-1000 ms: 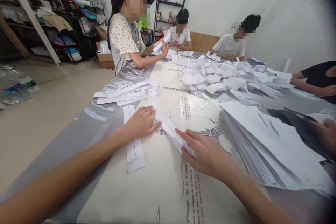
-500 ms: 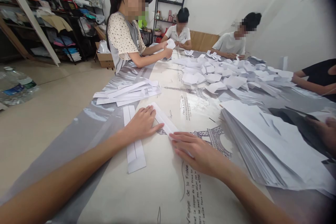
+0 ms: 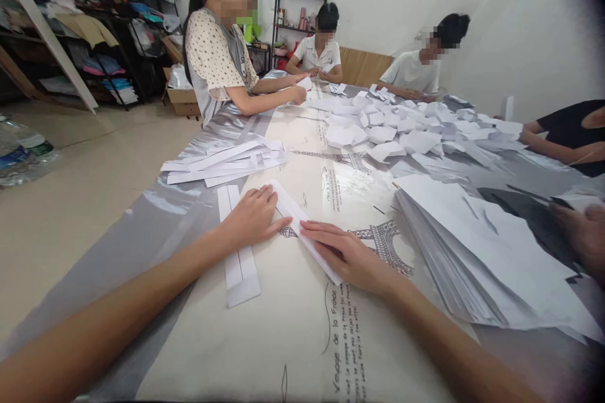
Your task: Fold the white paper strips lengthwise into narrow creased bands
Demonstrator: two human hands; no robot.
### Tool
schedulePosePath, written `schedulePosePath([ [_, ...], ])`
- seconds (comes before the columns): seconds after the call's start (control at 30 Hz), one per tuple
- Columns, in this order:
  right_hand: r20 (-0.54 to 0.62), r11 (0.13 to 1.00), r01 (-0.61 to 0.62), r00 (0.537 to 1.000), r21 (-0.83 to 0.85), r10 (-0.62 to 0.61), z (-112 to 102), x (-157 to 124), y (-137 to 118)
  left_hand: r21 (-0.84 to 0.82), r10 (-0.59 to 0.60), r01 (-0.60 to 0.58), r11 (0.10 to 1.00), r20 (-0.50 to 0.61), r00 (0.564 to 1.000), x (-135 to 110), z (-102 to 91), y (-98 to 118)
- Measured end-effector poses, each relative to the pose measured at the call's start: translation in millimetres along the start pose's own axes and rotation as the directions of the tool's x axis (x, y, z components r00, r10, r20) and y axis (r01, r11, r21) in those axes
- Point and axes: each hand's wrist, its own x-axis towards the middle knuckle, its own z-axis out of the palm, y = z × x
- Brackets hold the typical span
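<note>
A white folded paper strip [image 3: 299, 219] lies slantwise on the table in front of me. My left hand [image 3: 255, 214] holds its far part down, fingers bent over the left edge and thumb stretched onto the paper. Along the right edge rests my right hand [image 3: 343, 250], its fingers stretched out and touching the strip; the near end shows below them. Partly under my left wrist is another folded strip [image 3: 242, 290] with a dark line down its length. Farther off sits a pile of similar strips [image 3: 222, 162].
A thick stack of white sheets [image 3: 472, 245] stands to my right. Beyond it many folded paper pieces [image 3: 416, 129] are heaped. Several people sit or stand around the table; one person [image 3: 217, 63] at the left handles paper. The tablecloth [image 3: 189, 352] carries printed towers and writing.
My right hand has moved slightly up along the strip, uncovering its near end. My left hand keeps its place on the paper. The whole view has shifted a little.
</note>
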Motion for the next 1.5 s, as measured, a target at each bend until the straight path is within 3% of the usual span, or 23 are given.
schedulePosePath([
  [0.43, 0.061, 0.985, 0.103, 0.994, -0.135, -0.095, -2.4, -0.7, 7.7, 0.015, -0.015, 0.015, 1.0, 0.02, 1.0, -0.8, -1.4, 1.4],
  [1.17, 0.16, 0.981, 0.141, 0.98, -0.129, -0.12, -10.8, -3.2, 15.8, -0.018, -0.032, 0.032, 0.999, 0.019, 0.999, -3.0, -0.5, 2.6],
  [1.33, 0.139, 0.983, 0.139, 0.983, -0.118, -0.122, -9.8, -4.4, 8.3, -0.061, -0.008, 0.011, 0.998, 0.056, 0.998, -1.5, 2.1, -8.1],
  [1.5, 0.201, 0.974, 0.215, 0.959, -0.071, -0.197, -6.3, -3.1, -16.3, -0.158, 0.054, -0.03, 0.987, 0.151, 0.987, -1.9, 3.1, -28.1],
])
